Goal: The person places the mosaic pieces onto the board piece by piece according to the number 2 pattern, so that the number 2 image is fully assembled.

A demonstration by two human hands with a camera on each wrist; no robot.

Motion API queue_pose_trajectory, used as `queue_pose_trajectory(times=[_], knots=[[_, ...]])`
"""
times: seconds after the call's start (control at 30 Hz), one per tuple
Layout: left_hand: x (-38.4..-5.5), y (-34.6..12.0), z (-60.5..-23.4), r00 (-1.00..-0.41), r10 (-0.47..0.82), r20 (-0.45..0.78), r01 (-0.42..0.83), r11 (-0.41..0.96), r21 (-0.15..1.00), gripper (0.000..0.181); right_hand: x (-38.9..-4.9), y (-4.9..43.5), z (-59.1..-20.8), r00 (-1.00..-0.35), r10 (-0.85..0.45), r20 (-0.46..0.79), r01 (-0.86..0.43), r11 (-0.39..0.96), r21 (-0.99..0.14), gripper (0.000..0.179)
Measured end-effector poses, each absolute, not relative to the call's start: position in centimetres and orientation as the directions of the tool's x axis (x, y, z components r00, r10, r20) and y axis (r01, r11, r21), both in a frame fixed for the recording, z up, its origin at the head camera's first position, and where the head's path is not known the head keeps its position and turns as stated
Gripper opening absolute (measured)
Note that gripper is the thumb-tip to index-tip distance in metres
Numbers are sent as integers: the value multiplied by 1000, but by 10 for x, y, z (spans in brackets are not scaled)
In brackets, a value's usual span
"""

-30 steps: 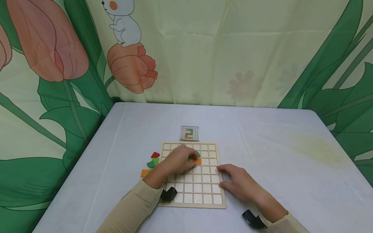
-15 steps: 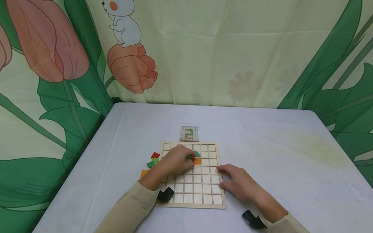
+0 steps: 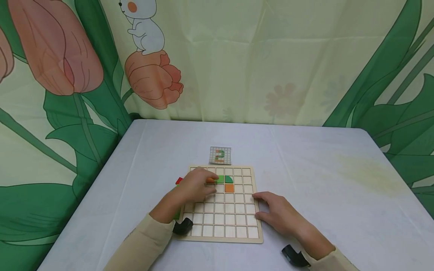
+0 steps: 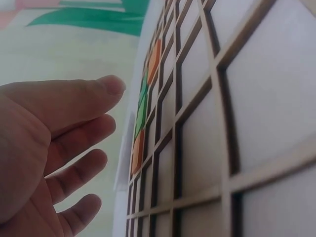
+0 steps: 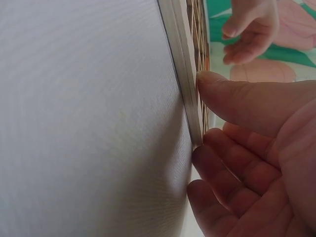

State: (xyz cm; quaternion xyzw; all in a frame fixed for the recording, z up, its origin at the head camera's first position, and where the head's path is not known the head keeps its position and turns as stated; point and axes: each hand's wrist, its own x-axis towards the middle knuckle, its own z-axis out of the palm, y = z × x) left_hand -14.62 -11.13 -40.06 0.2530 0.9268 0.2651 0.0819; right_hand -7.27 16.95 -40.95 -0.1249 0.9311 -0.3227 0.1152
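Observation:
A wooden grid board (image 3: 234,218) lies on the table. In its upper cells sit a light green square (image 3: 220,179), a dark green quarter-round piece (image 3: 228,179) and an orange square (image 3: 229,188). Another orange piece (image 3: 210,180) shows partly beneath my left hand (image 3: 193,185). That hand hovers over the board's left part, its fingers loosely extended; the left wrist view shows nothing between thumb (image 4: 98,94) and fingers. My right hand (image 3: 279,212) rests its thumb and fingertips against the board's right edge.
Behind the board lies a small pattern card (image 3: 220,155) with a coloured figure on a grid. Loose pieces lie left of the board, mostly hidden by the left arm; a red piece (image 3: 179,181) peeks out. A white cloth covers the table (image 3: 322,169).
My left hand has moved left, away from the dark green piece and orange square, uncovering the light green square and part of another orange piece. The right hand has stayed at the board's edge.

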Motion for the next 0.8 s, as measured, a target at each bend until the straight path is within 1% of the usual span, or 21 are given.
queue_pose_trajectory(times=[0.13,0.4,0.63,0.8], knots=[[-146,-118,-400,-873,488,-26,395,737,549,32,-73,170,-410,-942,-308,-132,-161,760,-629,50],[-143,-130,-404,-911,405,-71,297,767,568,33,-72,170,-410,-942,-309,-129,-162,758,-632,50],[-140,-142,-404,-927,371,-64,270,773,574,34,-72,172,-411,-940,-324,-105,-189,751,-633,49],[-137,-151,-405,-937,339,-83,237,791,564,32,-72,172,-410,-940,-325,-105,-187,746,-639,49]])
